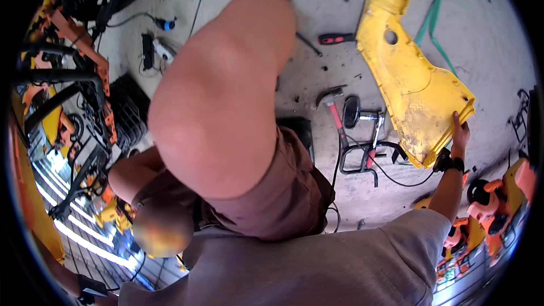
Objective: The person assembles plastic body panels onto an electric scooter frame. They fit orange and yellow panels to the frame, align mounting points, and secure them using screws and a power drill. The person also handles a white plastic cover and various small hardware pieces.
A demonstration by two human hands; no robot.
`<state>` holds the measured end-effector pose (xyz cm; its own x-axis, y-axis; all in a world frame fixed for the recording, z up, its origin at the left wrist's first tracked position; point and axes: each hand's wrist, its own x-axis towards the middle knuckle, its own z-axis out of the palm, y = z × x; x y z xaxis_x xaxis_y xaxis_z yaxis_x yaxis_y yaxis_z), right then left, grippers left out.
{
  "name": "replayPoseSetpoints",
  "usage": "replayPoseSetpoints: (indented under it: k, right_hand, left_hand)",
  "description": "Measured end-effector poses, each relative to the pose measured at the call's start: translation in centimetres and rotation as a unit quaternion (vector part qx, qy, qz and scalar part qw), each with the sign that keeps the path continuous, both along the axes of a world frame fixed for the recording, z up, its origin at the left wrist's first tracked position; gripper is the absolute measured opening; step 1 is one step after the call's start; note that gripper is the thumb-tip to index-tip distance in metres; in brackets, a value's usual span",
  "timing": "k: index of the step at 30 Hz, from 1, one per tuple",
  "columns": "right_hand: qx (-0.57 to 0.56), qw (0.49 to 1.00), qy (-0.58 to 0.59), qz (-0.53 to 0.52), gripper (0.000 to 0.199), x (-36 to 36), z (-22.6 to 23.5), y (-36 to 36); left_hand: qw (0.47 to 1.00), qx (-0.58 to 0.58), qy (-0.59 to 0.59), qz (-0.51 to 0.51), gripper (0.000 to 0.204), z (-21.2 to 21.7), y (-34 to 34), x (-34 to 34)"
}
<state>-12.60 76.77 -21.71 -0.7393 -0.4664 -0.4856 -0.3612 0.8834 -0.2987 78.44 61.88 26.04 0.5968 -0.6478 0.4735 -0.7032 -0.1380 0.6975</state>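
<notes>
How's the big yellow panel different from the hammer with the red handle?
The yellow panel is wide and much bigger; the hammer is small and narrow.
The yellow panel has a round hole through it; the hammer shows none.
The right hand holds the yellow panel by its edge, but no hand holds the hammer.
Both show against the grey floor.

Your panel [416, 88] is yellow, smudged dark toward its wide end; on the dark-specked grey floor [487, 45] you have a green strap [434, 8], a red-and-black screwdriver [335, 38] and a red-handled hammer [335, 115]. Your shorts [260, 207] are brown.
</notes>
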Motion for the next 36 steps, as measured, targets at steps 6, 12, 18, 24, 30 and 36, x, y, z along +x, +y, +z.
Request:
replayPoseSetpoints:
  k: [6,12,18,24,30,36]
  right_hand:
    - [-0.180,0.970,0.100,0.127,0.040,6.4,12.5,-3.4]
    - [-0.222,0.943,0.210,0.131,0.040,10.3,21.4,3.2]
    - [-0.107,0.936,0.315,0.113,0.035,15.0,20.8,12.9]
    - [-0.076,0.935,0.333,0.094,0.032,17.6,18.5,15.9]
    - [-0.094,0.933,0.339,0.070,0.039,17.5,17.7,16.0]
    - [-0.112,0.937,0.327,0.057,0.042,20.6,17.2,13.2]
  left_hand:
    - [0.985,-0.070,0.127,-0.092,0.043,0.6,-2.0,1.7]
    - [0.908,-0.126,0.338,-0.213,0.039,3.4,-3.9,1.7]
    - [0.888,-0.223,0.351,-0.197,0.041,2.4,-4.3,-5.0]
    - [0.905,-0.278,0.280,-0.159,0.052,-0.9,-4.0,-8.7]
    - [0.932,-0.169,0.311,-0.071,0.054,-0.8,-2.1,-9.8]
    - [0.893,-0.367,0.211,-0.153,0.039,0.1,-4.0,-8.0]
